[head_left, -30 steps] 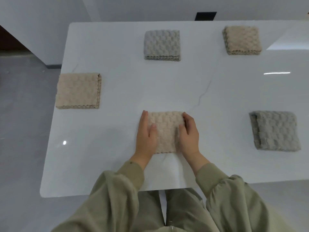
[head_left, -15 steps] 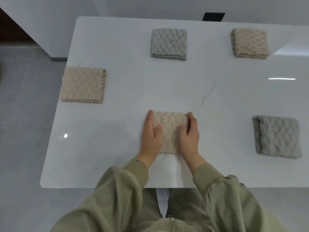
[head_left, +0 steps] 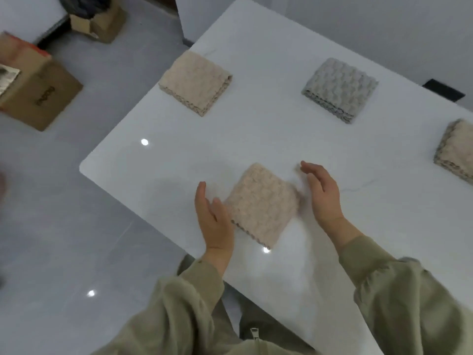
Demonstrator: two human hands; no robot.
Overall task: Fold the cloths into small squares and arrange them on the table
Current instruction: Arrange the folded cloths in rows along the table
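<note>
A folded beige cloth (head_left: pixel 261 201) lies as a small square near the front edge of the white table (head_left: pixel 268 139). My left hand (head_left: pixel 213 219) hovers at its left side with straight fingers, holding nothing. To the cloth's right, my right hand (head_left: pixel 322 193) is lifted off it, fingers relaxed and apart from the fabric. Three more folded squares lie farther back: a beige cloth (head_left: pixel 195 82) at the left, a grey cloth (head_left: pixel 340 88) in the middle, and a beige cloth (head_left: pixel 458 149) cut off by the right edge.
Two cardboard boxes stand on the grey floor to the left, a large box (head_left: pixel 35 88) and a smaller box (head_left: pixel 98 19) farther back. The table's rounded corner (head_left: pixel 84 167) juts toward the floor. A white wall runs behind the table.
Both hands have lifted off the folded beige cloth and spread apart to its sides. The view has swung left, so the table looks turned and the grey cloth at the right is out of sight.
</note>
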